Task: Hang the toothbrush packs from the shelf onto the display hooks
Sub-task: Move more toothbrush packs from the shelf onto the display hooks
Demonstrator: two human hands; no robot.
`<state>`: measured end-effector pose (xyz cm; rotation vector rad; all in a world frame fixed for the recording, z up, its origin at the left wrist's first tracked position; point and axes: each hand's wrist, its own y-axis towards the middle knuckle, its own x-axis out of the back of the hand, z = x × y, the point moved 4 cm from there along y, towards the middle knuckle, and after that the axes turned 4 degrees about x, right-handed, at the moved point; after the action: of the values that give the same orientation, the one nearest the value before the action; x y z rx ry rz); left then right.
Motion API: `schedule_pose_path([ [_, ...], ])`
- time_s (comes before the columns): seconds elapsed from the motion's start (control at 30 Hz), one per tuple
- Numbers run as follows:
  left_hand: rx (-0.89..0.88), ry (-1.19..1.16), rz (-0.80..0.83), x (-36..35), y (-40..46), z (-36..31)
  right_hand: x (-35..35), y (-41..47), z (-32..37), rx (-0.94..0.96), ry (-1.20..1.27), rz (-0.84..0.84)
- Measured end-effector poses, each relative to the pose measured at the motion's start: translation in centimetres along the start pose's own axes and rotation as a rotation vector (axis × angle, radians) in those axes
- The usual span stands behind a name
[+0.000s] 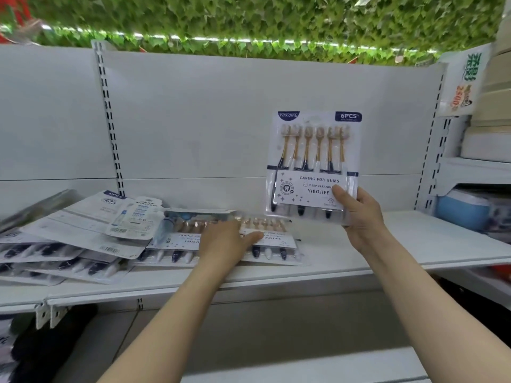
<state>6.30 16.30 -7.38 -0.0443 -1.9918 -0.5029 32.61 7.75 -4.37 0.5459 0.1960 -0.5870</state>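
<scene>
White shop shelving fills the view, with a bare back panel [221, 120] and artificial green leaves [249, 20] above it. At the centre of attention, the person's right hand [359, 217] pinches the lower right corner of a six-piece toothbrush pack [313, 164], thumb across the printed front, fingers hidden behind. That pack stands upright in the air, clear of the shelf [414, 239] just below the hand.

To the left of those fingers, the left hand [224, 241] lies palm down, fingers fairly straight, resting on another pack [221, 239] lying flat on the shelf. Whether it has any grip cannot be told. Further left of that hand, a loose pile of packs [69, 239] overlaps untidily, some reaching the shelf's front edge.

No display hooks can be seen anywhere near either hand, so where the lifted pack will hang is unclear.

Risks, as a judgement: a corner pinch on a slippery plastic pack may let it swivel or drop. Pulling the flat pack could drag its overlapping neighbours off the shelf edge.
</scene>
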Motion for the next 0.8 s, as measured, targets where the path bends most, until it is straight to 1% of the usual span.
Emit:
schedule_pose_path([
  [0.17,-0.018,-0.091,0.059,-1.7,-1.6,-2.7,1.8,-0.1,0.0,0.006,0.007,-0.020],
  [0.27,0.026,-0.141,0.053,-2.4,-1.4,-2.6,3.3,-0.2,0.2,0.016,0.015,-0.038],
  [0.43,0.091,-0.049,0.101,-2.7,-2.1,-3.3,4.7,-0.9,0.0,0.011,0.044,-0.047],
  [0.6,0.133,-0.144,0.164,-3.3,-3.8,-4.6,5.1,-1.6,-0.6,0.006,0.095,-0.059],
  [0.8,0.134,-0.155,0.155,-2.8,-5.4,-5.3,5.5,-2.3,-1.0,0.005,0.139,-0.087],
])
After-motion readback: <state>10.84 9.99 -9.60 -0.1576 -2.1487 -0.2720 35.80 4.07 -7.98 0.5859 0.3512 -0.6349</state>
